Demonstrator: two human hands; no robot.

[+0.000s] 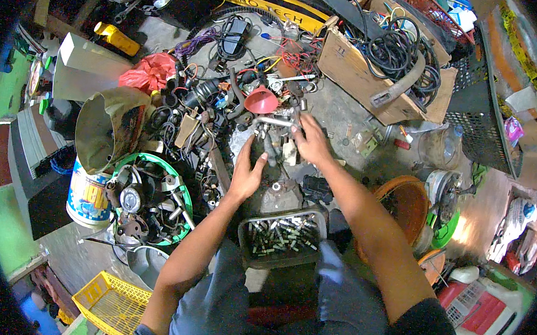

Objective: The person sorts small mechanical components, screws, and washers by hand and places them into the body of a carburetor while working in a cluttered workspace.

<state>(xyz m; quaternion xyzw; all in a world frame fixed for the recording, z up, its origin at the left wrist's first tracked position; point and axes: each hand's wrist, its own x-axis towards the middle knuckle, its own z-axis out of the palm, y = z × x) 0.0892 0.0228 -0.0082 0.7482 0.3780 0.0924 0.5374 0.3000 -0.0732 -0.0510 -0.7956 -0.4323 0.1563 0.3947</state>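
My right hand (309, 140) has its fingers closed on the right end of a silver metal bar (276, 121), just below a red plastic funnel (261, 98). Lower and to the left, my left hand (248, 170) is open, its thumb and fingers apart beside small metal fittings and a grey elongated part (270, 148); any contact with these is unclear. A dense pile of cables, hoses and small parts (190, 125) spreads left of both hands. Between my forearms sits a dark tray (244, 234) of small cylindrical pieces.
A cardboard box of cables (350, 67) and a black perforated crate (482, 133) stand at upper right, an orange basin (416, 209) at right. A green-rimmed basin of parts (183, 196), a white bucket (86, 195), a tan container (100, 128) and a yellow basket (107, 299) are at left.
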